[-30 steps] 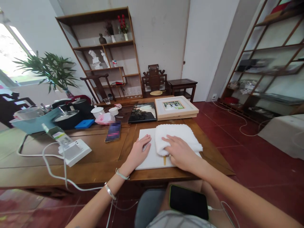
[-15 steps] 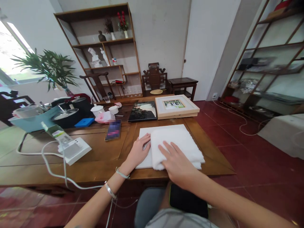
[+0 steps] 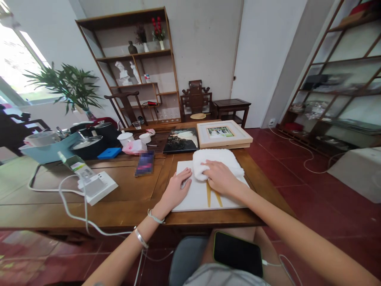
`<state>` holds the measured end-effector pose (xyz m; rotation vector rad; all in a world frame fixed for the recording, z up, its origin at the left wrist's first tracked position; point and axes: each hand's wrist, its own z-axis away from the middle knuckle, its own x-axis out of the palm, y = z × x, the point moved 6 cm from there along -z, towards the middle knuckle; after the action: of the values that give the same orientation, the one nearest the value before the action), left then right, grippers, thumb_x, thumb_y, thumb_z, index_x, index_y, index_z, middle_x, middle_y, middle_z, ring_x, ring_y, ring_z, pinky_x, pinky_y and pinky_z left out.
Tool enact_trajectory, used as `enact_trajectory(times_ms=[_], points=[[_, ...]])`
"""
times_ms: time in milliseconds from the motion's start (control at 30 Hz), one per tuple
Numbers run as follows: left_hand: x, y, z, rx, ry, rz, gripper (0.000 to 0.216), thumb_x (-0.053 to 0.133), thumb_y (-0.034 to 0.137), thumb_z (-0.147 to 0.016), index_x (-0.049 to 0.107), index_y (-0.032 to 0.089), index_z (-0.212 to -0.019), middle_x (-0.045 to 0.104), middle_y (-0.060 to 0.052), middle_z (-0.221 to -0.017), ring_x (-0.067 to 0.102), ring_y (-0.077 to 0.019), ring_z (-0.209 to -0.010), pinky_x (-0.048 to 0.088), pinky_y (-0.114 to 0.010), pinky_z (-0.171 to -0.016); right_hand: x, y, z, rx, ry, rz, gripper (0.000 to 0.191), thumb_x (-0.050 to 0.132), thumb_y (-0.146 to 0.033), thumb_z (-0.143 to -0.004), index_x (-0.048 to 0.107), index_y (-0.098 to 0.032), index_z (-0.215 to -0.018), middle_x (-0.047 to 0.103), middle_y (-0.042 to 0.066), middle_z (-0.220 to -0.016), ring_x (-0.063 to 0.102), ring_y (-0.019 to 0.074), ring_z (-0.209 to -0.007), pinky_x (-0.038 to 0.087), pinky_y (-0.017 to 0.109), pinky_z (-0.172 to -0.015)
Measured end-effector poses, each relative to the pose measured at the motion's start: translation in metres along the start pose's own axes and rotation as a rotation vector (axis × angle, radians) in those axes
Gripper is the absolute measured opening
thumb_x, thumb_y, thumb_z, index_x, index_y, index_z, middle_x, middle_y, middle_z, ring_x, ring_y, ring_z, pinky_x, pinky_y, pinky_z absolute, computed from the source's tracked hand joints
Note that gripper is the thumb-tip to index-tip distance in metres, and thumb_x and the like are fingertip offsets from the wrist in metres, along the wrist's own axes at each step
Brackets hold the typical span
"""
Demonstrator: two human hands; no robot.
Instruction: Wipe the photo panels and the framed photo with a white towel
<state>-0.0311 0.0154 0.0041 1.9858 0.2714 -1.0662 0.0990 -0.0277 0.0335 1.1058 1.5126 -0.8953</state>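
Altogether one towel [image 3: 228,161], one board [image 3: 195,200], two hands [image 3: 177,191]

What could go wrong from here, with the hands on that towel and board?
The white board lies near the front edge of the table; it might slip if the left hand lets up. The towel under the right hand might rub the gold-coloured shapes, if they are loose or wet; I can't tell. The phone on the lap could slide off.

right hand [image 3: 222,178] on folded white cloth [image 3: 223,155]; left hand [image 3: 177,190] on white board [image 3: 195,201] under cloth.
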Motion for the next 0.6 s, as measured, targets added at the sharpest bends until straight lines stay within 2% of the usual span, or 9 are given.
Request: enact_trajectory(times_ms=[100, 200, 300, 467, 600], points=[[0.000, -0.001, 0.000, -0.003, 0.003, 0.012, 0.038, 0.044, 0.024, -0.085, 0.060, 0.016, -0.119, 0.054, -0.009, -0.130, 0.043, -0.0243, -0.128, 0.023, -0.049, -0.111, 0.004, 0.007, -0.020, 0.026, 0.005, 0.032, 0.038, 0.042, -0.003, -0.073, 0.067, -0.012, -0.101, 0.055, 0.014, -0.127, 0.046, 0.0296, -0.119, 0.038, 0.042, -0.095], [0.000, 0.000, 0.000, 0.005, 0.004, 0.017, 0.038, 0.045, 0.023, -0.086, 0.060, 0.017, -0.119, 0.054, -0.009, -0.131, 0.043, -0.0248, -0.128, 0.023, -0.050, -0.110, 0.005, -0.001, -0.019, 0.004, -0.003, 0.056, 0.035, 0.042, -0.004, -0.075, 0.068, -0.011, -0.097, 0.054, 0.016, -0.127, 0.045, 0.0318, -0.119, 0.036, 0.045, -0.096], [0.000, 0.000, 0.000, 0.023, -0.002, 0.020, 0.038, 0.044, 0.021, -0.086, 0.059, 0.019, -0.120, 0.054, -0.008, -0.131, 0.043, -0.0251, -0.128, 0.023, -0.050, -0.110, 0.004, -0.021, 0.003, -0.054, -0.017, 0.078, 0.031, 0.043, -0.006, -0.076, 0.069, -0.011, -0.092, 0.052, 0.016, -0.130, 0.040, 0.0336, -0.123, 0.032, 0.048, -0.100], [0.000, 0.001, 0.000, 0.045, 0.011, 0.021, 0.036, 0.043, 0.019, -0.086, 0.061, 0.021, -0.118, 0.056, -0.007, -0.129, 0.043, -0.0243, -0.127, 0.026, -0.048, -0.109, -0.002, -0.059, 0.058, -0.132, -0.032, 0.052, 0.025, 0.049, -0.011, -0.076, 0.071, -0.011, -0.089, 0.048, 0.018, -0.133, 0.037, 0.0374, -0.126, 0.029, 0.051, -0.103], [0.001, 0.000, 0.000, 0.047, 0.005, 0.007, 0.036, 0.042, 0.018, -0.086, 0.062, 0.021, -0.116, 0.056, -0.007, -0.129, 0.044, -0.0241, -0.127, 0.026, -0.049, -0.109, -0.006, -0.066, 0.078, -0.148, -0.015, -0.009, 0.025, 0.049, -0.010, -0.075, 0.071, -0.013, -0.087, 0.047, 0.014, -0.136, 0.034, 0.0354, -0.128, 0.029, 0.049, -0.105]])
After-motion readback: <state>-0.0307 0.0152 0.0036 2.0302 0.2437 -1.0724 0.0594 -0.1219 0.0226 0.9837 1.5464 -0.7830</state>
